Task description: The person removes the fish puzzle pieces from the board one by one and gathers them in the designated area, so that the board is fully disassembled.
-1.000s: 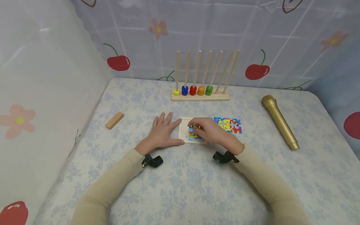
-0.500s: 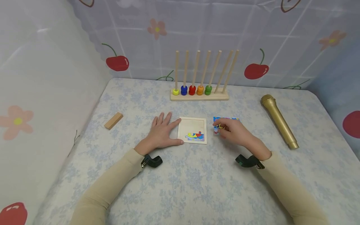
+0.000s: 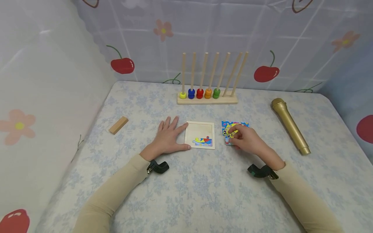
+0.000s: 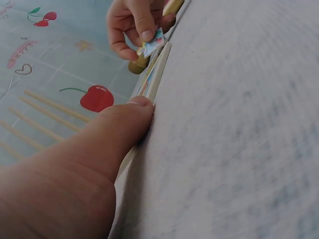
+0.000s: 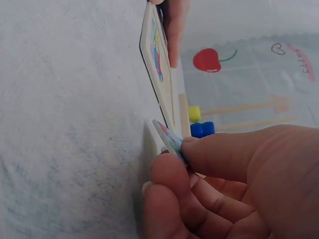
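My right hand (image 3: 247, 139) pinches a small blue jigsaw piece (image 5: 172, 142) between thumb and fingers. In the left wrist view, the piece (image 4: 154, 43) tilts above the cloth. It is held at the near side of a cluster of colourful joined jigsaw pieces (image 3: 226, 126), partly hidden by the hand. A square wooden puzzle tray (image 3: 198, 130) lies left of it, with a strip of fitted pieces (image 3: 204, 142) along its near right side. My left hand (image 3: 166, 139) lies spread on the cloth, its thumb and index finger touching the tray's left edge.
Behind the tray stands a wooden peg rack (image 3: 207, 101) with coloured beads on several of its upright pegs. A gold microphone (image 3: 291, 127) lies at the right, and a small wooden block (image 3: 118, 125) at the left.
My right hand has moved from over the tray rightward to the loose pieces, uncovering the tray's fitted strip, then shifted slightly nearer. My left hand has stayed at the tray's edge.
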Motion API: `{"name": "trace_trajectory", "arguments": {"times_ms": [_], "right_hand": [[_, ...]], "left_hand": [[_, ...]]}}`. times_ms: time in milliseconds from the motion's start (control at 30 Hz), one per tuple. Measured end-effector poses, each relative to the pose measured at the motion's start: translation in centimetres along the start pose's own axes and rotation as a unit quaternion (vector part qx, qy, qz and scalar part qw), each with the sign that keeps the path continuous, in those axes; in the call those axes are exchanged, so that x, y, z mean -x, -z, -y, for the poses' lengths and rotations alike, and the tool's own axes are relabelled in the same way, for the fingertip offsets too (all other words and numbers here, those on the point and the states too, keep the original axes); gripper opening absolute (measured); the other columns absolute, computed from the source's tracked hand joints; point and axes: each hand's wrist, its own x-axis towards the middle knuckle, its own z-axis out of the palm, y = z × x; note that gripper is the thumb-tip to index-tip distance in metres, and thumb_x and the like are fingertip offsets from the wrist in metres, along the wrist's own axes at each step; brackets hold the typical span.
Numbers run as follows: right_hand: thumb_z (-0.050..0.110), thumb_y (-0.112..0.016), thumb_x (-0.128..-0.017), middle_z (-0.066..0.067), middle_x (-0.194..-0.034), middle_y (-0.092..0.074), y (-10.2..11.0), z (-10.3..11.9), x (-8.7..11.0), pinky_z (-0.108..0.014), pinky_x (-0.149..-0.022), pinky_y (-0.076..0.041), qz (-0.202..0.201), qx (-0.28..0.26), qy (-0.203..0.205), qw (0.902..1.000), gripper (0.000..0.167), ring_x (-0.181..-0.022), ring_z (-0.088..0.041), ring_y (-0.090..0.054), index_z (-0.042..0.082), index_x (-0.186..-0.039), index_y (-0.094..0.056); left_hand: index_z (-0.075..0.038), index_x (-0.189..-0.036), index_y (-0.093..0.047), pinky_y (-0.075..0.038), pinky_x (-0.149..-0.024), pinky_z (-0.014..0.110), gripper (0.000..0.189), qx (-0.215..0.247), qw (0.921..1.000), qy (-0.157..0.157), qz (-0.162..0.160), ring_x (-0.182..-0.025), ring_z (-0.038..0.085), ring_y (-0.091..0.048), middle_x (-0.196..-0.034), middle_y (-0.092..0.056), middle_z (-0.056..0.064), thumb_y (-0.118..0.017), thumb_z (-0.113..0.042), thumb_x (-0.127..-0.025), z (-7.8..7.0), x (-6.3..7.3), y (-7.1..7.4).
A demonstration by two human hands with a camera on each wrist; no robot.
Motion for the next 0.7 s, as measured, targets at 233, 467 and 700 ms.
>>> {"name": "trace_trajectory", "arguments": {"times_ms": [233,467,700], "right_hand": [[0.010,-0.071,-0.091,-0.009,-0.076,-0.074,-0.5,0.0,-0.1,-0.030,-0.054,-0.054,-0.012,-0.018,-0.028,0.9994,0.025,-0.052,-0.013,-0.062,-0.003,-0.111,-0.064],[0.011,-0.072,-0.090,-0.003,-0.067,-0.069,-1.0,-0.1,-0.1,-0.029,-0.052,-0.048,-0.034,0.003,-0.007,0.9994,0.023,-0.048,-0.012,-0.057,-0.002,-0.110,-0.068],[0.009,-0.069,-0.093,-0.003,-0.066,-0.066,-1.2,-0.2,-0.1,-0.027,-0.053,-0.045,-0.041,0.024,0.012,0.9988,0.019,-0.048,-0.012,-0.056,0.000,-0.109,-0.071]], "left_hand": [[-0.028,-0.162,-0.031,-0.004,-0.125,0.066,0.096,0.000,1.0000,-0.001,0.003,-0.159,0.045,0.003,-0.173,-0.008,0.017,-0.068,-0.070,-0.083,0.0,-0.1,0.0],[-0.029,-0.162,-0.030,-0.003,-0.125,0.065,0.097,-0.002,1.0000,0.000,0.001,-0.159,0.045,0.004,-0.173,-0.008,0.016,-0.068,-0.071,-0.083,0.2,-0.1,-0.1],[-0.028,-0.162,-0.031,-0.003,-0.125,0.066,0.097,0.000,1.0000,0.001,0.001,-0.159,0.045,0.003,-0.173,-0.008,0.017,-0.067,-0.070,-0.083,0.2,-0.1,-0.1]]}}
